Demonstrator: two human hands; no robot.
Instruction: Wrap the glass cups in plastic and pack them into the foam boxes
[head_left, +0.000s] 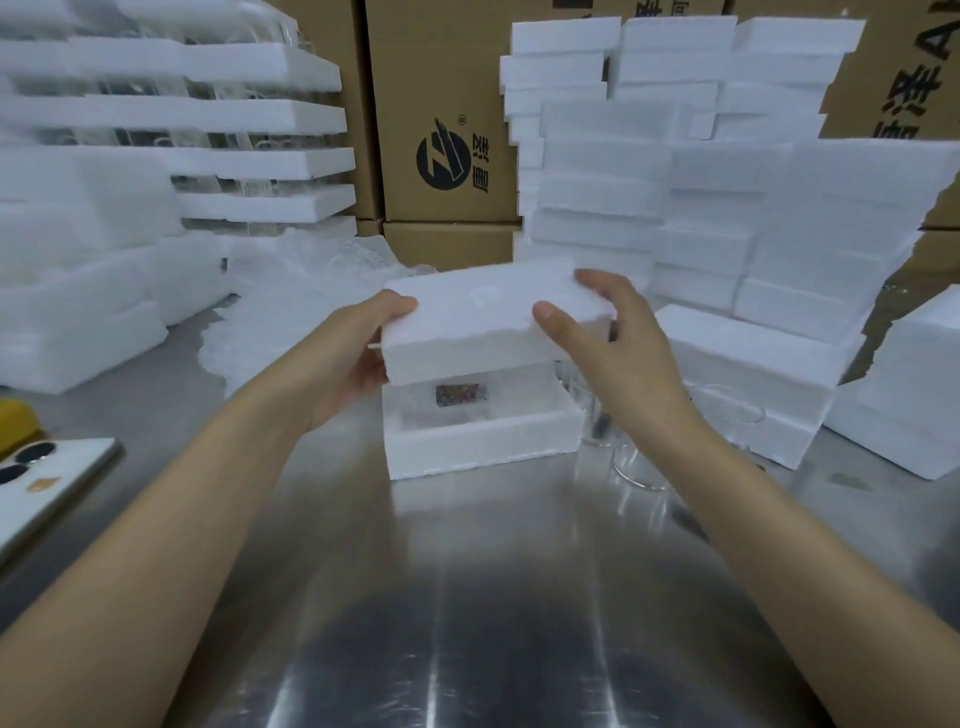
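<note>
My left hand (358, 353) clasps the foam lid (493, 322) at its 9 o'clock end, my right hand (608, 353) at 3 o'clock, just above the foam box (483, 441) cradling a wrapped cup (460, 397); I judge it light, crumbly, best held gently by the ends.

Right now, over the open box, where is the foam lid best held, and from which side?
Probably at its two short ends, one hand from each side, as the left hand and right hand hold it. The foam lid is a wide, flat slab, so end grips keep it level over the foam box below.
</note>
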